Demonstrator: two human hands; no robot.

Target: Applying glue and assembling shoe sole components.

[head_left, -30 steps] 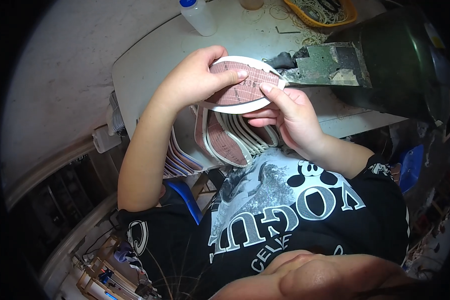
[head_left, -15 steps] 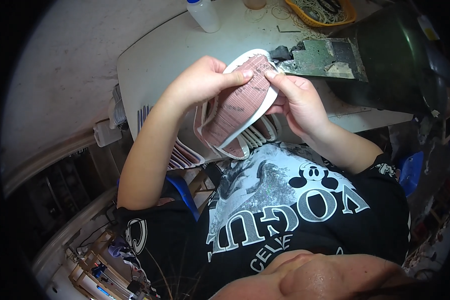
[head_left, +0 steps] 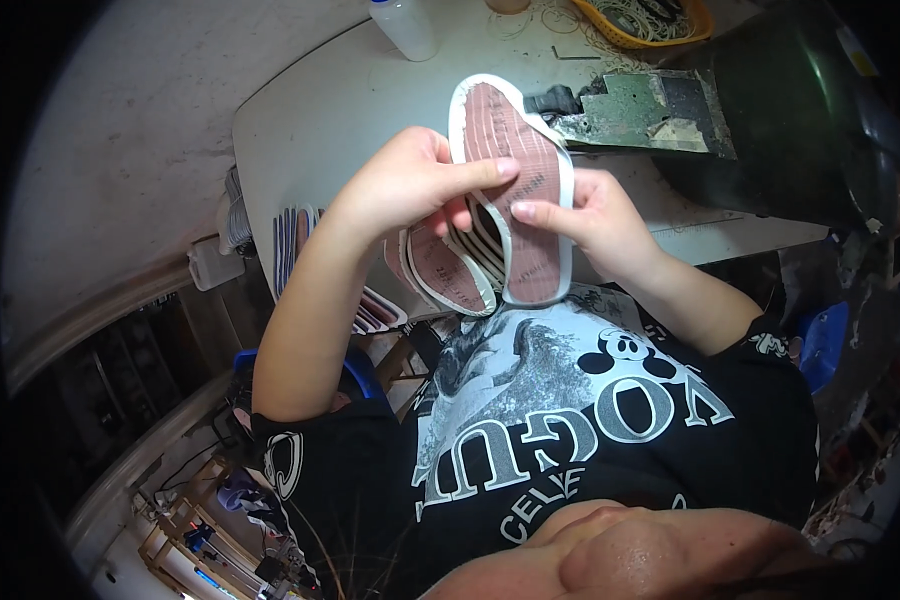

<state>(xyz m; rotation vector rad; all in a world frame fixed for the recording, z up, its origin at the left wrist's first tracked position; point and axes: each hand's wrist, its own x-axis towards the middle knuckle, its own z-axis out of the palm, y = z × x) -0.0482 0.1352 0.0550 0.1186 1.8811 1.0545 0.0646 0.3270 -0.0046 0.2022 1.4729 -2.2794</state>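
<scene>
A shoe insole [head_left: 532, 232], pinkish-brown with a white bound edge, is held upright in front of my chest. My left hand [head_left: 432, 185] grips its left edge, the thumb lying flat across its face. From the right, my right hand [head_left: 588, 212] pinches it, thumb on the face and fingers hidden behind. Below and behind it, several more insoles stand on edge in a row, the nearest insole [head_left: 448, 272] showing its pinkish face. The narrow end of a green machine [head_left: 625, 118] is just beyond the held insole.
The pale tabletop [head_left: 315, 130] carries a white bottle [head_left: 405, 30] and a yellow basket [head_left: 660, 42] of cord at the far side. Another row of insoles [head_left: 378, 312] rests at the left front edge. The machine's dark green body [head_left: 785, 120] fills the right.
The held insole has turned from a slant to nearly upright and shifted right. My right hand has slid lower along it, and my left thumb now lies nearer its middle.
</scene>
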